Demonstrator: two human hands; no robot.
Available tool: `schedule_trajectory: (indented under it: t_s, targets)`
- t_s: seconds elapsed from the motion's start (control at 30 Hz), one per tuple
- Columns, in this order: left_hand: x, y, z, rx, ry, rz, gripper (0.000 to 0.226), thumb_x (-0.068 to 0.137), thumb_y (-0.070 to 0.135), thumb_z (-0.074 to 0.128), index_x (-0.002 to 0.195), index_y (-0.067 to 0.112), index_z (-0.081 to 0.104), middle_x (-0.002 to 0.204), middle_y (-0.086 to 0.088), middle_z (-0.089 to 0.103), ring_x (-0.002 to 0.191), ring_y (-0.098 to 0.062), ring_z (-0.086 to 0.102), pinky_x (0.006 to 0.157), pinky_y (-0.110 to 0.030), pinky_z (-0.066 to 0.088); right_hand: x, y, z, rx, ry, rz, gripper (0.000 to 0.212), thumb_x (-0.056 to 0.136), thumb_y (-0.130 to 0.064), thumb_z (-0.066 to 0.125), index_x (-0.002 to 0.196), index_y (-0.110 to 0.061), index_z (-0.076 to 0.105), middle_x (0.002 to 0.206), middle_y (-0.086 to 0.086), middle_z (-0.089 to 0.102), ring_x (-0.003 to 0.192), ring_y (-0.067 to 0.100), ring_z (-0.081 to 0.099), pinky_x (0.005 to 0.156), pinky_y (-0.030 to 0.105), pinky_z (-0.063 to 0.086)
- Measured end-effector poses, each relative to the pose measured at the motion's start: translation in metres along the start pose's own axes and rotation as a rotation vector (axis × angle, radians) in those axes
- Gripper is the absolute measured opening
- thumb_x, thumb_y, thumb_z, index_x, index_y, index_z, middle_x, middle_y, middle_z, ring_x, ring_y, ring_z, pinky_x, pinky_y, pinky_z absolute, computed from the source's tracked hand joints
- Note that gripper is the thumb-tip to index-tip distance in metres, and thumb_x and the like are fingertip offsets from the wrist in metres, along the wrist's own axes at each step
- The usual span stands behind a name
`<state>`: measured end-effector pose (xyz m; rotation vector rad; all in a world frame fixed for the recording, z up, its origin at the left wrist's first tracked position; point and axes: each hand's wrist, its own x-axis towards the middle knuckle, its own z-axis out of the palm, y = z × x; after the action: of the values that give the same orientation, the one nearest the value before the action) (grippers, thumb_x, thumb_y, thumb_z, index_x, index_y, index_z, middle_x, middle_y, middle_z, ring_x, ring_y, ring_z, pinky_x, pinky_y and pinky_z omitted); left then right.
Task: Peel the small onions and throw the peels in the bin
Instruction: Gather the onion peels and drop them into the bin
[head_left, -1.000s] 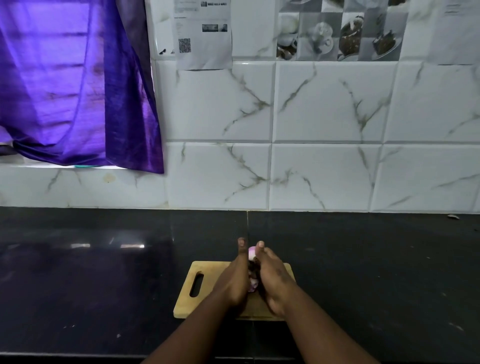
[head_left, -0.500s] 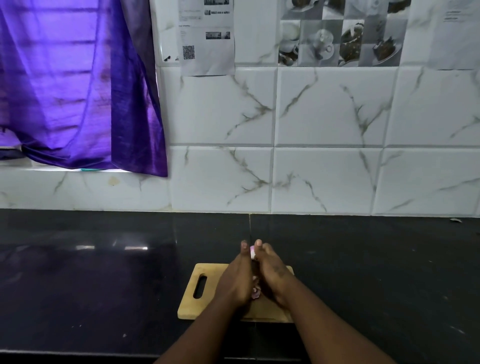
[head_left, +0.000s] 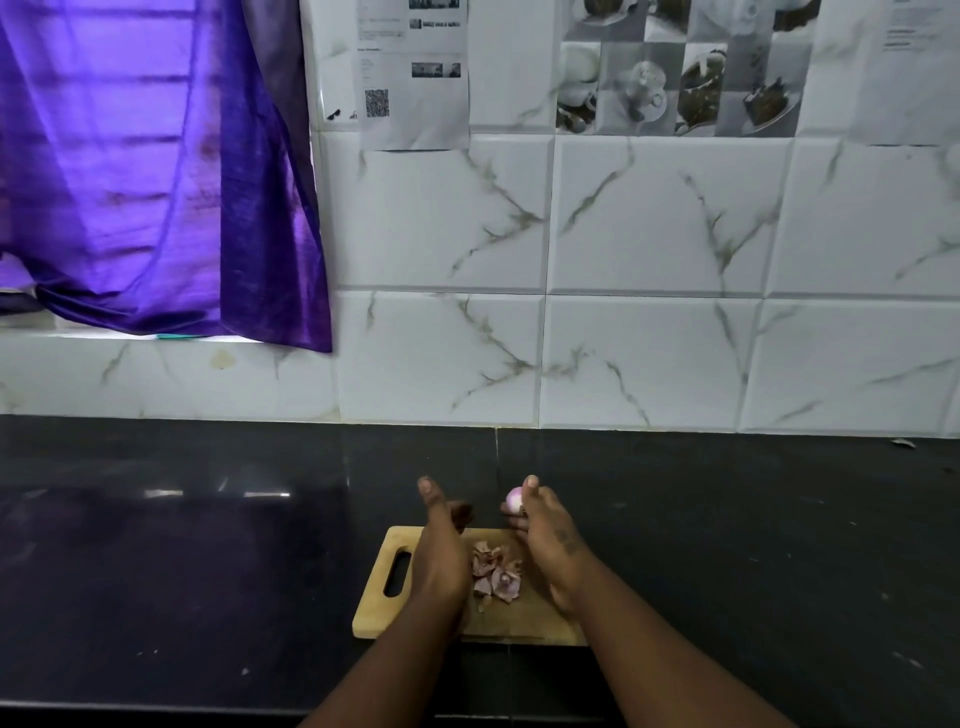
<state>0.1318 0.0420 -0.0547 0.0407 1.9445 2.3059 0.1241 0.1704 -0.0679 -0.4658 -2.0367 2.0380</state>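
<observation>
Head view: black glossy desk (head_left: 182, 571) runs full width, white marble-look tiled wall (head_left: 649, 234) behind it, purple curtain (head_left: 156, 171) hanging upper left over a window ledge, printed paper sheets (head_left: 413, 78) stuck on the tiles up top. Wooden cutting board (head_left: 379, 613) with a handle slot on its left end sits near the desk's front edge, centre frame. Lots of bare desk left, right and behind the board; small specks on the right side. Pile of pinkish onion peels (head_left: 493, 574) lies on the board between the two wrists. Left hand (head_left: 441, 551) above the board's left part, thumb up, fingers loosely curled, partly open, nothing visibly held in it. Right hand (head_left: 548, 535) above the board's right part, closed around a small peeled onion (head_left: 513, 500), pinched between thumb and fingertips, held up over the board's back edge. Hands apart, not touching each other, gap between them over the peels
</observation>
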Motion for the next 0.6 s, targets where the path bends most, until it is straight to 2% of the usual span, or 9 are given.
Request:
schedule_trajectory:
  t_s: [0.07, 0.13, 0.17, 0.23, 0.27, 0.33, 0.43, 0.53, 0.6]
  targets:
    - [-0.005, -0.001, 0.004, -0.011, -0.059, -0.031, 0.111, 0.076, 0.095, 0.009, 0.140, 0.020, 0.059, 0.140, -0.009, 0.066, 0.099, -0.014, 0.068, 0.100, -0.041, 0.051, 0.001, 0.000, 0.005, -0.029, -0.072, 0.003, 0.046, 0.104, -0.060, 0.035, 0.115, -0.021, 0.057, 0.123, 0.015, 0.068, 0.112, 0.030, 0.069, 0.105, 0.052, 0.055]
    - [-0.005, -0.008, 0.009, -0.014, -0.106, -0.036, 0.118, 0.058, 0.108, 0.015, 0.130, 0.029, 0.065, 0.125, -0.011, 0.075, 0.105, -0.024, 0.075, 0.101, -0.051, 0.057, -0.001, -0.004, 0.012, -0.014, -0.104, 0.021, 0.046, 0.105, -0.059, 0.037, 0.114, -0.018, 0.057, 0.116, 0.017, 0.069, 0.102, 0.032, 0.072, 0.088, 0.046, 0.060]
    - [-0.004, -0.013, 0.012, -0.005, -0.119, -0.033, 0.117, 0.051, 0.111, 0.016, 0.122, 0.035, 0.069, 0.119, -0.010, 0.078, 0.108, -0.027, 0.075, 0.101, -0.054, 0.057, -0.005, -0.005, 0.016, -0.013, -0.101, 0.020, 0.046, 0.105, -0.058, 0.037, 0.113, -0.017, 0.056, 0.109, 0.016, 0.070, 0.093, 0.029, 0.071, 0.079, 0.041, 0.058]
    - [-0.006, -0.016, 0.019, -0.039, -0.112, -0.058, 0.113, 0.049, 0.112, 0.018, 0.115, 0.040, 0.073, 0.117, -0.005, 0.078, 0.113, -0.026, 0.072, 0.105, -0.055, 0.054, -0.012, -0.005, 0.023, -0.036, -0.075, 0.031, 0.047, 0.106, -0.057, 0.034, 0.116, -0.015, 0.056, 0.103, 0.007, 0.067, 0.091, 0.024, 0.066, 0.079, 0.037, 0.052]
    - [-0.012, -0.011, 0.022, -0.085, -0.097, -0.076, 0.106, 0.054, 0.109, 0.018, 0.111, 0.039, 0.074, 0.114, -0.003, 0.078, 0.113, -0.024, 0.070, 0.108, -0.054, 0.051, -0.016, -0.006, 0.025, -0.030, -0.052, 0.049, 0.048, 0.107, -0.056, 0.033, 0.120, -0.015, 0.054, 0.106, 0.004, 0.065, 0.097, 0.023, 0.064, 0.084, 0.038, 0.050]
    - [-0.018, -0.005, 0.026, -0.178, -0.034, -0.126, 0.096, 0.073, 0.095, 0.015, 0.109, 0.029, 0.074, 0.106, -0.003, 0.079, 0.109, -0.024, 0.070, 0.109, -0.052, 0.050, -0.021, -0.003, 0.032, 0.020, -0.006, 0.085, 0.048, 0.108, -0.052, 0.033, 0.127, -0.012, 0.052, 0.115, 0.009, 0.061, 0.107, 0.029, 0.062, 0.090, 0.039, 0.045]
    - [-0.020, -0.004, 0.021, -0.402, 0.040, -0.204, 0.087, 0.097, 0.077, 0.014, 0.138, 0.017, 0.060, 0.123, -0.014, 0.074, 0.111, -0.028, 0.069, 0.108, -0.049, 0.050, -0.032, -0.004, 0.039, 0.117, 0.092, 0.185, 0.047, 0.110, -0.051, 0.028, 0.120, -0.012, 0.053, 0.108, 0.012, 0.067, 0.094, 0.028, 0.067, 0.081, 0.037, 0.051]
    - [-0.023, -0.005, 0.013, -0.573, 0.074, -0.244, 0.070, 0.108, 0.059, 0.024, 0.144, 0.008, 0.056, 0.137, -0.023, 0.064, 0.117, -0.033, 0.066, 0.107, -0.049, 0.050, -0.041, -0.003, 0.042, 0.467, 0.150, 0.297, 0.065, 0.106, -0.058, 0.034, 0.121, -0.003, 0.064, 0.109, 0.024, 0.076, 0.086, 0.031, 0.074, 0.070, 0.035, 0.058]
    - [-0.028, -0.005, 0.009, -0.646, 0.100, -0.251, 0.059, 0.112, 0.047, 0.028, 0.141, 0.007, 0.060, 0.142, -0.020, 0.062, 0.127, -0.033, 0.061, 0.111, -0.047, 0.048, -0.052, -0.004, 0.044, 0.658, 0.155, 0.291, 0.070, 0.106, -0.058, 0.035, 0.115, 0.003, 0.068, 0.111, 0.027, 0.075, 0.088, 0.033, 0.073, 0.072, 0.037, 0.058]
